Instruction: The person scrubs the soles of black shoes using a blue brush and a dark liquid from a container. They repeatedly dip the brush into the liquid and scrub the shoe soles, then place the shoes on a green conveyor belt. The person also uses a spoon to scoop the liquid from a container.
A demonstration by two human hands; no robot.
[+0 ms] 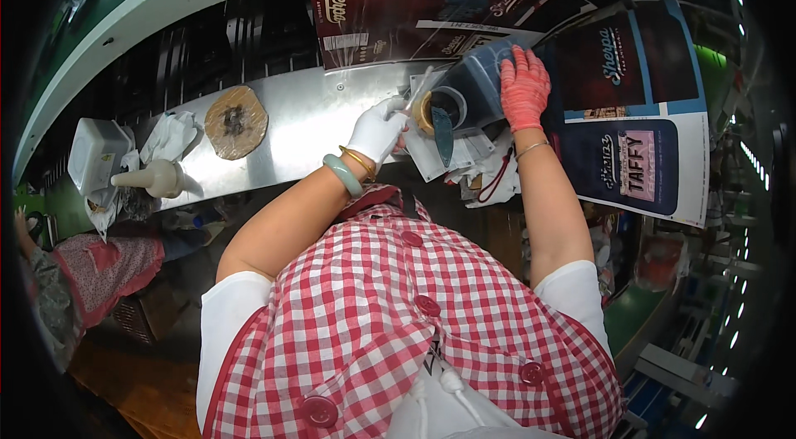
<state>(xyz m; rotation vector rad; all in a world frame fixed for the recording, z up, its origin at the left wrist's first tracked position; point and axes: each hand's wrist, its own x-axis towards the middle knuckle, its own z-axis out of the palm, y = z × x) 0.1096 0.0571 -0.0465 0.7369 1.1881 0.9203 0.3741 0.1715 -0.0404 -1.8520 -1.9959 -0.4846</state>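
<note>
Her right hand (524,89), in a red glove, is pressing flat, fingers spread, on the blue carton flap (481,78) by the steel bench (307,120); the white-gloved left hand (377,130) is pinching a glue brush (417,91). Glue could be smearing the printed face if the flap springs up.

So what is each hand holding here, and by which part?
The right hand, in a pink glove, presses flat on top of the bluish folded box. The left hand, in a white glove, grips a thin pale strip at its lower end.

co-worker (75,273): cut off at left edge | tub (98,153) contents: too small to tell
</note>
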